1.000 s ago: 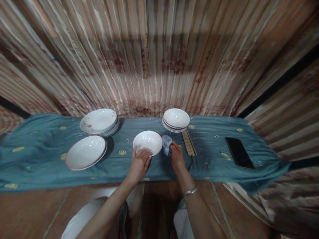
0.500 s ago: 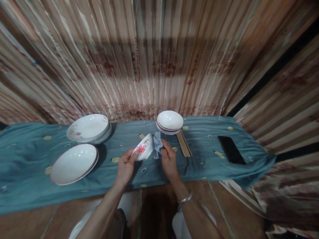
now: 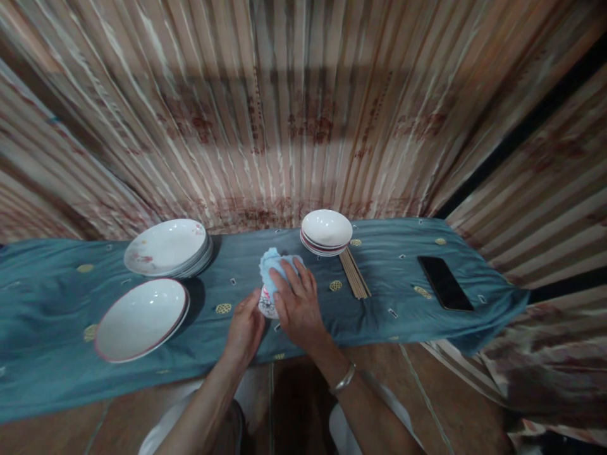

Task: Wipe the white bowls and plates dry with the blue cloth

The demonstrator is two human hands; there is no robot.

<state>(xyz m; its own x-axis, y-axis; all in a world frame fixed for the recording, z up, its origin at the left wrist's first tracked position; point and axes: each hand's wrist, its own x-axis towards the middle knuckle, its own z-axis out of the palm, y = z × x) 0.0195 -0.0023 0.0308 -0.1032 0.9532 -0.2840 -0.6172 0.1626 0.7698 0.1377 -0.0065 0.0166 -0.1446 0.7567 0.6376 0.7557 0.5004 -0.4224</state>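
You are holding a small bowl (image 3: pixel 268 308) between your hands, over the middle of the green-blue tablecloth (image 3: pixel 389 278), nearer to you than the bowl stack (image 3: pixel 326 229). Your left hand (image 3: pixel 245 325) is closing around its left side, with some fingers hiding. Your right hand (image 3: pixel 298 300) is curving over the blue cloth (image 3: pixel 271 260), fingers a bit apart, holding it on the bowl.

The bowl is probably feeling light, hard and smooth. It could be slipping, and it could be breaking if dropped, so you should be gripping the rim with thumb and fingers. The cloth is looking soft and floppy.

The bowl's flowery outside is facing up toward you. Its mouth is hiding, and being round, it isn't having a long way.
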